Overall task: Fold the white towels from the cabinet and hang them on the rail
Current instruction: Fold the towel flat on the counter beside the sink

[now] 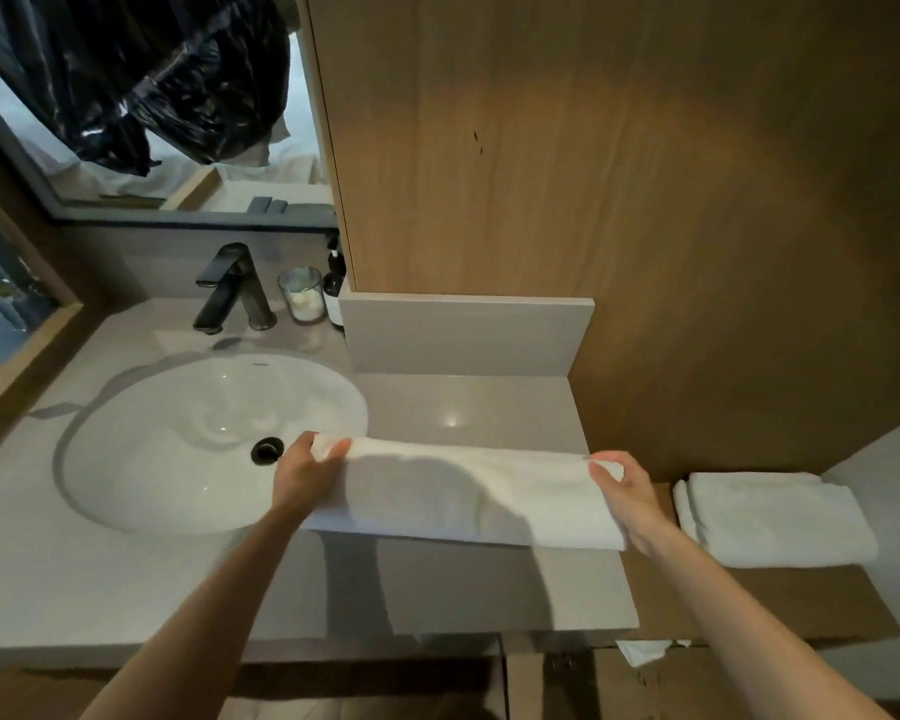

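A white towel (463, 493) is stretched flat in a long band across the grey counter (468, 407), just right of the sink. My left hand (305, 472) pinches its left end near the basin's drain. My right hand (627, 493) grips its right end at the counter's right edge. A second white towel (772, 519) lies folded on a lower brown shelf (780, 600) to the right. No rail shows in this view.
A white oval sink (141, 459) fills the counter's left, with a black faucet (230, 288), a glass jar (302, 293) and a dark pump bottle (333, 288) behind it. A wooden cabinet panel (593, 148) rises behind the counter. A mirror (141, 96) hangs at upper left.
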A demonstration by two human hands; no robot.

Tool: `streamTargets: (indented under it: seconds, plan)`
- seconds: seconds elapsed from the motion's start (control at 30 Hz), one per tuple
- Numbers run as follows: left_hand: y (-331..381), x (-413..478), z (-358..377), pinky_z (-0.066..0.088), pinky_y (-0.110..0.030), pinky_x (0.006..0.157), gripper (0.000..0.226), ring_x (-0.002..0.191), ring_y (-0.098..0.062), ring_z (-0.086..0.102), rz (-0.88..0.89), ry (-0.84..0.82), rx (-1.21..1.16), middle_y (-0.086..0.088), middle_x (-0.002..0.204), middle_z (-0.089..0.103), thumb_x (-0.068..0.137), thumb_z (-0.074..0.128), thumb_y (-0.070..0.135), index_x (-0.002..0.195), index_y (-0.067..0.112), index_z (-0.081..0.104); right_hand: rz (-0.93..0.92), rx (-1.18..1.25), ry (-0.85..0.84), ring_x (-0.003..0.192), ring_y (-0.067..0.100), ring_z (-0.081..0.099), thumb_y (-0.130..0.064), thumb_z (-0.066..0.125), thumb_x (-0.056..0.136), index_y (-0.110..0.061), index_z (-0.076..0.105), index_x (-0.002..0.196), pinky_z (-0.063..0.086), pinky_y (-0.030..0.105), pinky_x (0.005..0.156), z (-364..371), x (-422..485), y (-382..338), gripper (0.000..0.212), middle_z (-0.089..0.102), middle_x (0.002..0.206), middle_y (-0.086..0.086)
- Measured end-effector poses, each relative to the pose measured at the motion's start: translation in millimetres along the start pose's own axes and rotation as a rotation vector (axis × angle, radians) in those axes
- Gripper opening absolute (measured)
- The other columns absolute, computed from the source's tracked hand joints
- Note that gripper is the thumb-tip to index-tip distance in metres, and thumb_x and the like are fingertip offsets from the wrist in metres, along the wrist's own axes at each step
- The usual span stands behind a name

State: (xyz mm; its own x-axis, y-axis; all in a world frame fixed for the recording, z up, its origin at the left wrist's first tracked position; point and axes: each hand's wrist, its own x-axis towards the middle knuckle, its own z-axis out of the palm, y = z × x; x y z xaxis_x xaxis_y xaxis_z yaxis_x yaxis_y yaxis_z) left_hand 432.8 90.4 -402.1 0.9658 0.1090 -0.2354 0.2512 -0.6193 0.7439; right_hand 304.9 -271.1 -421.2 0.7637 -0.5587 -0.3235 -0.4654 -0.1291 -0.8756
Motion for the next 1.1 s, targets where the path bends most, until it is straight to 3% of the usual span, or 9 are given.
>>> streamTargets:
  seconds: [0.13,0.23,0.3,0.4,0.57,0.67,0.77,0.93,1.1]
  plan:
    - [-13.6,13.8,11.2,0.035,-0.035,0.074,0.035,0.1,-0.037,0.058,0.038,-0.006,0.108,-0.015,0.103,0.064,0.093,0.055,0.041,0.106,0.009,0.055,-0.113,-0.139,-0.025,0.084,0.02,0.056,-0.014,0.052,0.097,-0.022,0.056,0.097,0.044,0.03,0.067,4.2,11.6,-5.0,0.009,0.06,0.103,0.006]
    - [-18.1,17.7,13.9,0.036,-0.036,0.071,0.029,0.091,-0.038,0.058,0.083,0.004,0.106,-0.011,0.087,0.059,0.095,0.052,0.037,0.094,0.008,0.051,-0.134,-0.261,-0.04,0.075,0.03,0.057,-0.02,0.05,0.097,-0.033,0.051,0.09,0.043,0.033,0.063,6.1,16.7,-3.1,0.015,0.06,0.087,0.011]
    - [-20.5,19.6,15.3,0.038,-0.037,0.071,0.029,0.089,-0.038,0.059,0.093,0.011,0.105,-0.012,0.088,0.06,0.097,0.05,0.036,0.095,0.007,0.051,-0.126,-0.316,-0.02,0.07,0.03,0.058,-0.027,0.048,0.097,-0.039,0.048,0.089,0.046,0.038,0.061,9.1,18.4,0.3,0.014,0.06,0.079,0.013]
    - [-20.5,22.2,17.6,0.039,-0.037,0.074,0.03,0.093,-0.039,0.059,0.079,0.01,0.113,-0.019,0.1,0.064,0.098,0.046,0.035,0.105,0.006,0.051,-0.085,-0.266,0.043,0.073,0.028,0.059,-0.034,0.053,0.095,-0.041,0.044,0.092,0.052,0.047,0.068,13.0,17.4,-2.1,0.012,0.058,0.078,0.006]
    - [-21.2,23.0,18.6,0.036,-0.037,0.071,0.029,0.09,-0.037,0.057,0.059,0.007,0.129,-0.014,0.093,0.062,0.099,0.043,0.036,0.102,0.007,0.049,0.053,-0.153,0.074,0.083,0.023,0.063,-0.055,0.066,0.081,-0.034,0.044,0.1,0.055,0.043,0.072,10.9,12.2,-6.9,0.036,0.062,0.092,0.004]
    - [-22.0,22.9,19.9,0.036,-0.037,0.071,0.029,0.091,-0.038,0.058,0.062,0.022,0.134,-0.014,0.091,0.062,0.099,0.042,0.035,0.102,0.007,0.049,0.074,-0.132,0.08,0.089,0.02,0.063,-0.044,0.071,0.083,-0.019,0.047,0.11,0.055,0.04,0.078,9.9,7.5,-7.6,0.044,0.062,0.097,0.001]
    - [-22.4,24.2,21.3,0.036,-0.036,0.07,0.028,0.09,-0.038,0.058,0.063,0.038,0.131,-0.018,0.094,0.064,0.1,0.041,0.034,0.101,0.007,0.049,0.063,-0.201,0.085,0.089,0.023,0.062,-0.032,0.064,0.091,-0.015,0.049,0.112,0.053,0.043,0.083,9.7,6.6,-7.1,0.031,0.063,0.095,0.005]
    - [-24.3,24.9,21.7,0.037,-0.037,0.071,0.031,0.091,-0.04,0.058,0.044,0.073,0.137,-0.018,0.095,0.064,0.099,0.04,0.037,0.102,0.008,0.049,-0.137,-0.491,0.111,0.076,0.028,0.059,-0.028,0.043,0.101,-0.02,0.042,0.112,0.049,0.038,0.066,14.2,5.1,-12.9,0.015,0.061,0.083,0.007]
    - [-22.2,25.6,22.7,0.04,-0.038,0.069,0.032,0.083,-0.037,0.057,0.033,0.106,0.227,-0.012,0.088,0.061,0.098,0.04,0.043,0.096,0.012,0.049,-0.191,-0.728,0.183,0.071,0.027,0.059,-0.03,0.037,0.102,-0.023,0.042,0.117,0.045,0.034,0.057,23.8,6.7,-1.7,0.017,0.061,0.082,0.004]
